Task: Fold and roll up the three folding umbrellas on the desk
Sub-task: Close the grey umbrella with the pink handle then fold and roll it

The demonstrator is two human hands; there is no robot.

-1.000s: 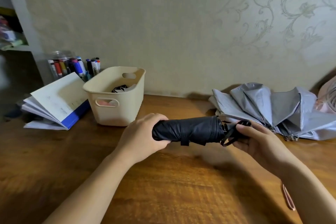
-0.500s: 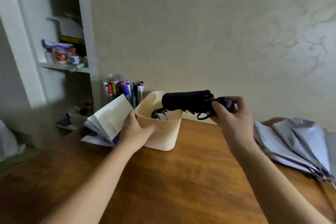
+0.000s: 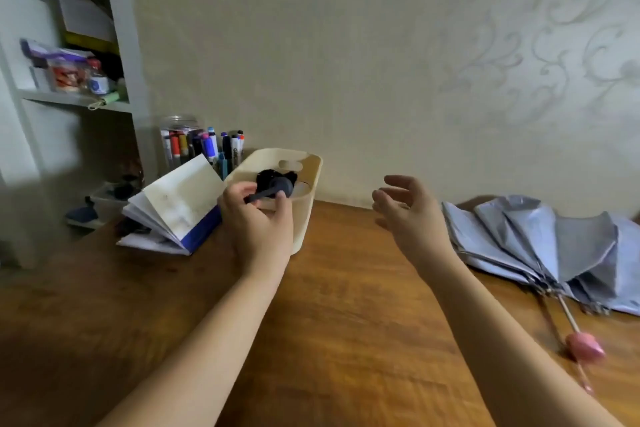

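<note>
The left hand point(image 3: 259, 222) is raised at the near rim of a cream plastic bin point(image 3: 306, 208) that stands toward the back of the wooden table point(image 3: 346, 322). Its thumb and fingers pinch a thin dark part, a strap or stem (too blurred to tell which), that sticks out from the rounded end of the black umbrella point(image 3: 277, 180). That umbrella stands inside the bin with only its dark top showing above the rim.

The right hand point(image 3: 407, 211) hovers above the table to the right of the bin, well apart from it. Its palm faces left, its fingers are spread and loosely bent, and it holds nothing.

Further right, a grey-blue umbrella point(image 3: 540, 246) lies on the table near the wall, its canopy loose, in slack unrolled folds. Its thin shaft runs toward the near edge and ends in a pink handle point(image 3: 585, 347) that rests on the wood.

To the left of the bin and just beside it, an open book point(image 3: 180, 204) with a blue cover stands fanned on the table. Behind it is 1 clear jar of markers point(image 3: 194, 146). At the far left a white shelf point(image 3: 76, 100) carries small packets and bottles.
</note>
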